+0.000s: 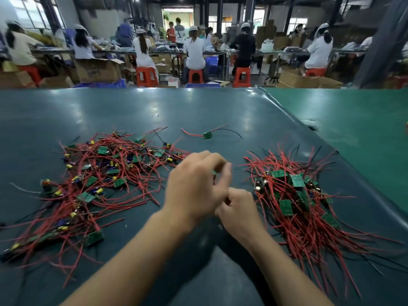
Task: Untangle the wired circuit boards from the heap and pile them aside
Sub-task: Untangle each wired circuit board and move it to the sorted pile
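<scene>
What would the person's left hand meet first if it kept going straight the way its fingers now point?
Probably the sorted pile of boards on the right: the left hand points up and rightward towards it. The image is blurred, so this is uncertain.

The mat is smooth, faintly glossy dark-teal sheet. Wires wear matt red plastic. Boards look green, lacquered. Stools are shiny red plastic.
</scene>
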`<move>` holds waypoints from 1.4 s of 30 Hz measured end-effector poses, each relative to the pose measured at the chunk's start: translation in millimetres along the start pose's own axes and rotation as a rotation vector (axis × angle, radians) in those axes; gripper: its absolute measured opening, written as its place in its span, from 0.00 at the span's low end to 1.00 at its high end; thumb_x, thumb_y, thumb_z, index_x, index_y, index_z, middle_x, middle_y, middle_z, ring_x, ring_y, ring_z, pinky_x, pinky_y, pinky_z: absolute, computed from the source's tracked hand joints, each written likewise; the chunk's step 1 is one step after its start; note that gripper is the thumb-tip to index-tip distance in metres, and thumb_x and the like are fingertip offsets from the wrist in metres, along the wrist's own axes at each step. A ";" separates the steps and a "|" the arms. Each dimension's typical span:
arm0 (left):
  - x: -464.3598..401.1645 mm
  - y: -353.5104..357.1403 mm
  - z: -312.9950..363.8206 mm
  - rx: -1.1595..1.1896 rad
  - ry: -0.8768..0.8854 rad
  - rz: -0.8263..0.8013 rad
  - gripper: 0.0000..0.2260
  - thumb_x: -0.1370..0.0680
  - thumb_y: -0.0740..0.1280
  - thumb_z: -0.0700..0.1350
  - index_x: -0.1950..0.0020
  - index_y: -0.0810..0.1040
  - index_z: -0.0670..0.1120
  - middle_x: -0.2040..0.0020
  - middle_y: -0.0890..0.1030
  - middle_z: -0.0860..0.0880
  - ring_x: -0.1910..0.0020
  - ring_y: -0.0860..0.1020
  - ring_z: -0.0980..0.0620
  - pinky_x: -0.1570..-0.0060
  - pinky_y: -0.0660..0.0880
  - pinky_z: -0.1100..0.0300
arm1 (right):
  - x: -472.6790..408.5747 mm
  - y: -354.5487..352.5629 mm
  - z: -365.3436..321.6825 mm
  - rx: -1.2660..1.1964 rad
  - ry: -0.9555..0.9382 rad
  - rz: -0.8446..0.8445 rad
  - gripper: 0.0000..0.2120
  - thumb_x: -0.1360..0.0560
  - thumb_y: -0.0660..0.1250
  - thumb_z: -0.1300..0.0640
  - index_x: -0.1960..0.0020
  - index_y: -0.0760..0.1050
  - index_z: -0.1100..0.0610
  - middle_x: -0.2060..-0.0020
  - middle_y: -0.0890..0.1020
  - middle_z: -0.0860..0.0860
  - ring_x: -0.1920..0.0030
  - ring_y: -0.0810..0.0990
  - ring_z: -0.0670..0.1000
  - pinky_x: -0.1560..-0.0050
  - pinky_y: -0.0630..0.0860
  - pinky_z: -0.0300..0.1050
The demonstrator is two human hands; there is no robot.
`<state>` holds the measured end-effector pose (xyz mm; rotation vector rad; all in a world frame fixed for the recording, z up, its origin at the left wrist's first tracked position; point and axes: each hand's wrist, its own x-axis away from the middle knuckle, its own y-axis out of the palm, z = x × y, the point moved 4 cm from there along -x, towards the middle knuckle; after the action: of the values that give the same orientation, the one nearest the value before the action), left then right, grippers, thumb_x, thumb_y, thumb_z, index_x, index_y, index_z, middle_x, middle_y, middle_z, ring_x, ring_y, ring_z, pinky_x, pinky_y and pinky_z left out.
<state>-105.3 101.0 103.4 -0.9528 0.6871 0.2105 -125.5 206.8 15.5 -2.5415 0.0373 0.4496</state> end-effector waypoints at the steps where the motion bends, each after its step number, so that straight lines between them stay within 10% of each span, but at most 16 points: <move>1: 1.3 -11.5 -21.3 -0.139 -0.059 -0.063 0.08 0.22 0.65 0.50 0.55 0.81 0.49 0.56 0.82 0.52 0.54 0.78 0.48 0.56 0.74 0.55 | 0.3 0.6 -0.8 -0.035 0.009 0.020 0.18 0.24 0.69 0.52 0.69 0.76 0.60 0.78 0.73 0.50 0.73 0.66 0.45 0.68 0.65 0.49; 9: 47.7 -73.4 -151.1 -0.650 -0.477 -0.812 0.09 0.25 0.64 0.51 0.46 0.76 0.53 0.47 0.78 0.52 0.48 0.78 0.49 0.47 0.78 0.52 | 0.7 1.3 -3.1 -0.065 0.001 0.025 0.17 0.23 0.69 0.52 0.69 0.79 0.58 0.76 0.77 0.56 0.77 0.69 0.42 0.73 0.66 0.38; 15: 44.7 -75.5 -151.1 -0.693 -0.376 -0.508 0.06 0.24 0.66 0.47 0.50 0.81 0.56 0.48 0.81 0.52 0.49 0.80 0.47 0.52 0.77 0.53 | 5.3 -1.1 -0.2 -0.073 0.022 0.040 0.16 0.23 0.69 0.52 0.68 0.80 0.55 0.79 0.76 0.45 0.76 0.71 0.41 0.72 0.66 0.34; 23: -4.9 -115.0 -67.2 -0.128 -0.065 0.376 0.03 0.24 0.70 0.42 0.51 0.83 0.47 0.54 0.84 0.48 0.59 0.81 0.46 0.56 0.73 0.58 | 9.6 -2.9 -4.0 -0.149 0.009 0.040 0.12 0.22 0.68 0.52 0.63 0.81 0.55 0.76 0.76 0.51 0.75 0.70 0.44 0.71 0.68 0.40; 27: 4.1 -66.1 -13.2 0.127 0.097 0.324 0.03 0.25 0.71 0.41 0.53 0.83 0.45 0.56 0.83 0.49 0.61 0.80 0.49 0.60 0.77 0.53 | 14.5 0.8 -10.3 -0.342 0.004 -0.012 0.12 0.24 0.71 0.55 0.41 0.77 0.48 0.64 0.80 0.49 0.73 0.76 0.47 0.73 0.71 0.38; 32: 23.6 6.0 11.4 0.446 0.139 0.140 0.06 0.27 0.73 0.37 0.51 0.85 0.41 0.56 0.83 0.48 0.58 0.80 0.52 0.54 0.77 0.56 | 14.3 -7.5 -12.6 -0.212 -0.126 0.051 0.10 0.29 0.64 0.60 0.68 0.74 0.49 0.76 0.77 0.40 0.73 0.73 0.34 0.72 0.67 0.32; 37: 55.4 18.4 -14.9 0.360 0.193 0.343 0.01 0.26 0.71 0.38 0.56 0.80 0.41 0.61 0.79 0.49 0.61 0.76 0.48 0.58 0.74 0.56 | 7.4 -8.4 -7.3 -0.665 0.095 0.061 0.10 0.22 0.67 0.63 0.60 0.81 0.54 0.70 0.80 0.48 0.71 0.75 0.44 0.71 0.71 0.37; 42: 61.3 40.6 -37.8 0.631 -0.261 0.102 0.06 0.24 0.71 0.49 0.59 0.80 0.48 0.68 0.81 0.56 0.71 0.78 0.56 0.68 0.74 0.64 | 2.0 -10.3 -1.5 -0.820 0.226 0.055 0.05 0.22 0.66 0.64 0.53 0.81 0.57 0.71 0.80 0.50 0.76 0.71 0.45 0.77 0.67 0.35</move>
<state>-93.4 86.3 22.9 -0.2792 0.5115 0.1865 -122.0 214.9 21.4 -3.3967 0.0059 0.2109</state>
